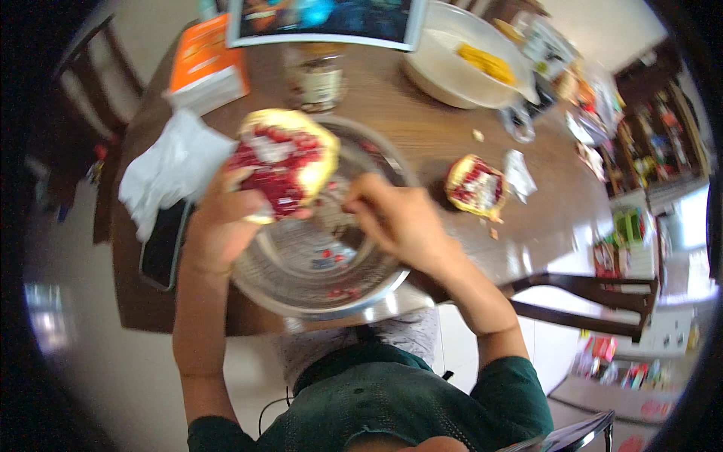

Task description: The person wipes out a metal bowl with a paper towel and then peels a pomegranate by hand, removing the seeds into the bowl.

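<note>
My left hand (229, 209) grips a large opened piece of pomegranate (288, 161), its red seeds and pale membrane facing up. Beneath it stands a round stainless steel bowl (316, 305) with a few red seeds (333, 257) in the bottom. Over the bowl's right side is my right hand (395, 217), apart from the fruit, with thumb and fingers pinched together. Blur hides whether anything small sits between those fingertips. A second pomegranate piece (476, 186) rests cut side up on the wooden table (542, 226), right of the bowl.
Behind the bowl are a glass jar (316, 79), a tablet-like screen (327, 22) and an orange-and-white tissue box (206, 59). A white plastic bag (175, 152) partly covers a phone (164, 246) at left. At back right sits a pale basin (446, 68) with something yellow inside. Crumpled tissue (519, 175) lies at right.
</note>
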The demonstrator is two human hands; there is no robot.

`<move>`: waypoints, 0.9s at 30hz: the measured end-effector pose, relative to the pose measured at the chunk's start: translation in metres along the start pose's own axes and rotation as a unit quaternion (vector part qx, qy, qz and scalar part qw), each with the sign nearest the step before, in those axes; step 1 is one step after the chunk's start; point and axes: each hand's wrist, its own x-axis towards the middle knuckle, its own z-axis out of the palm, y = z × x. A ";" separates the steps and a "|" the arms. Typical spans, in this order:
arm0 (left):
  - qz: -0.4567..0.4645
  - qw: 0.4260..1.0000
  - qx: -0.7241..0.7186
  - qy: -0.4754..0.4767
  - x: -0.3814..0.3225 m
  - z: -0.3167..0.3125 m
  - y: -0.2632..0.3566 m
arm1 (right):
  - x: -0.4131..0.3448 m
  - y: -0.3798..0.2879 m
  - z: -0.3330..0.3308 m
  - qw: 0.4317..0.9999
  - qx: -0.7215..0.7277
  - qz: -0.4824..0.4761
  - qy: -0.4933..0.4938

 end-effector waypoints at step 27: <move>0.074 0.996 0.056 -0.013 -0.025 -0.035 -0.002 | -0.012 -0.007 -0.009 0.984 -0.099 -0.115 0.089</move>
